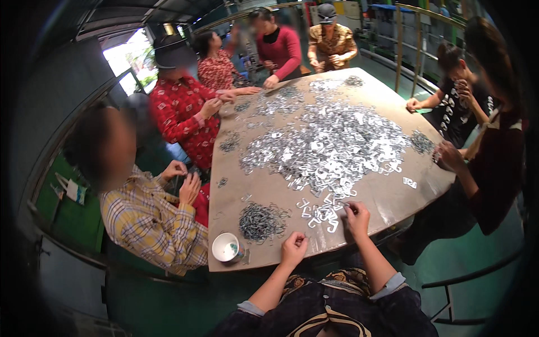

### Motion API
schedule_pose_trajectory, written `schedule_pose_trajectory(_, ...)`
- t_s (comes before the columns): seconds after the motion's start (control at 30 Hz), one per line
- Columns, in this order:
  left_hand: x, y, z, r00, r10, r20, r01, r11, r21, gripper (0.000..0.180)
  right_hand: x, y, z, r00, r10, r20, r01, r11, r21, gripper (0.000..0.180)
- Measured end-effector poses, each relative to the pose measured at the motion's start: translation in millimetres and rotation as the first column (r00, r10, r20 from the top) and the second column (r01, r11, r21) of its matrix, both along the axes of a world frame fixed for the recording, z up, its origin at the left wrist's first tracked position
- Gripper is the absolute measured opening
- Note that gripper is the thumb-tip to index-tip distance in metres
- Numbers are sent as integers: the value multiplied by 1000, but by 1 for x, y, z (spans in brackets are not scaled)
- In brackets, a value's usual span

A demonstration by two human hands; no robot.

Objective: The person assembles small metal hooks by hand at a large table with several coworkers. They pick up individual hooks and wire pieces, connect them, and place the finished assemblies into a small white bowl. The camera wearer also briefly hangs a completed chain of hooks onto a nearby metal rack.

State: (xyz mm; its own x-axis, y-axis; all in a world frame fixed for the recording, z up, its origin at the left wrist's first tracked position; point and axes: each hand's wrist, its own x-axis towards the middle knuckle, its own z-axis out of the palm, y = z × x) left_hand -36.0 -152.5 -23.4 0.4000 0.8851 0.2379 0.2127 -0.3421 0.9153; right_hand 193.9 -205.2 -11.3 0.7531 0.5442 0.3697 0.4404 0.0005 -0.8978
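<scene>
No text, label, number or sign can be read on the metal pieces (pixel 337 146) or the cup (pixel 221 246).

Your bare left hand (pixel 295 250) is at the near edge of the flat brown tabletop (pixel 387 203), fingers curled inward and thumb drawn close to them, its forearm (pixel 271 288) slanting inward from the lower left. Your bare right hand (pixel 357 219) reaches a little farther in from that same edge, back of the hand up, thumb and fingers bent together toward the left, its forearm (pixel 378 263) angling inward too. Whether either set of fingertips fully meets is too small to tell.
</scene>
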Motion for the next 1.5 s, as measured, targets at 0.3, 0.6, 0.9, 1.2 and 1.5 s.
schedule_pose_trajectory(0.3, -3, -3, 7, 997, -63, -35, 67, 991, 116, 13, -19, -27, -2, 941, 209, -267, -182, 975, 124, 8)
schedule_pose_trajectory(0.6, -4, -3, -3, 929, -169, 329, 268, 920, -286, 10, -56, -64, 4, 894, 348, -283, -365, 931, -10, 24)
schedule_pose_trajectory(0.9, -2, -32, 83, 942, -305, 143, 311, 950, -21, 10, -86, -77, 42, 848, 338, -409, -333, 939, 84, 36)
schedule_pose_trajectory(1.2, 8, -38, 79, 953, -288, 91, 283, 957, 64, 11, -95, -85, 57, 906, 333, -262, -350, 937, -18, 38)
schedule_pose_trajectory(1.5, -3, -36, 52, 889, -298, 348, 404, 869, -287, 9, -68, -80, 10, 845, 382, -374, -396, 917, 43, 23)
